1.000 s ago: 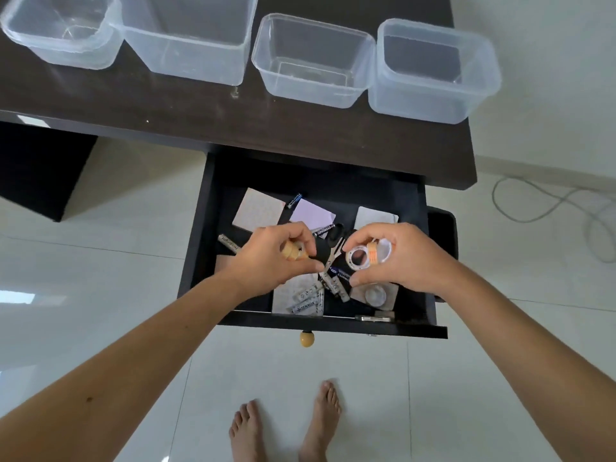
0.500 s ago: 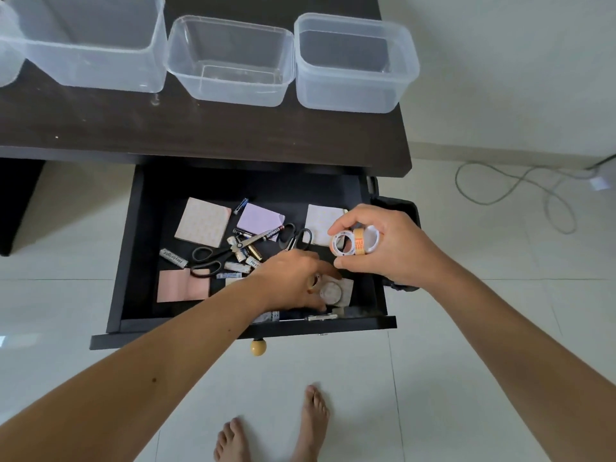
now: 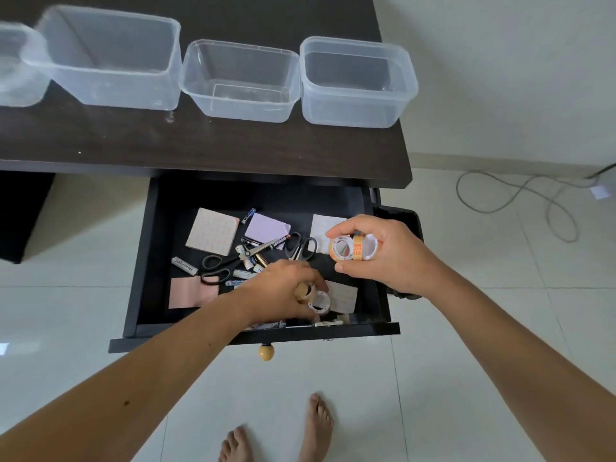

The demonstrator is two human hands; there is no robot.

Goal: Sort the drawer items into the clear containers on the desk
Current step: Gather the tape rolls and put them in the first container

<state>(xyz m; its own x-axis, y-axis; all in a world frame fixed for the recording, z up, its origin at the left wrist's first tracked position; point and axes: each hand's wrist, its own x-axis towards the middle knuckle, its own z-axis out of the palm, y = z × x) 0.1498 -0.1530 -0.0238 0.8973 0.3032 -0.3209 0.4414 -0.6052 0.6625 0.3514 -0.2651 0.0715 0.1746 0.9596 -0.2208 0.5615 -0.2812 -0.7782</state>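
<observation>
The person is standing over an open drawer [image 3: 140,281] below a dark desk [image 3: 233,145]. The right hand [image 3: 390,255] is hovering at about 3 o'clock over the drawer, its thumb and curled fingers pinching a short stack of small tape rolls [image 3: 354,248], white ones on either side of an orange-printed one. The left hand [image 3: 283,291] is reaching down into the drawer's front part at about 5 o'clock, fingers curled round a tan tape roll [image 3: 305,292], with a white tape roll [image 3: 320,301] lying just beside it against the fingertips; whether that one is gripped too is unclear.

Across the drawer floor, toward 9 o'clock from the left hand, are lying black-handled scissors [image 3: 216,266], loose batteries [image 3: 248,258] and a pink notepad [image 3: 191,293]. A patterned pad [image 3: 212,231] and a lilac pad [image 3: 266,226] are sitting farther back at 11 and 12 o'clock, with a second pair of scissors [image 3: 300,245] just right of them.

On the desk, at 12 o'clock from the drawer, four clear containers are standing in a row: a round-edged one [image 3: 13,95] at the far left, a tall one [image 3: 110,91], a shallow one [image 3: 240,105] and a squarish one [image 3: 356,108] at the right end.
</observation>
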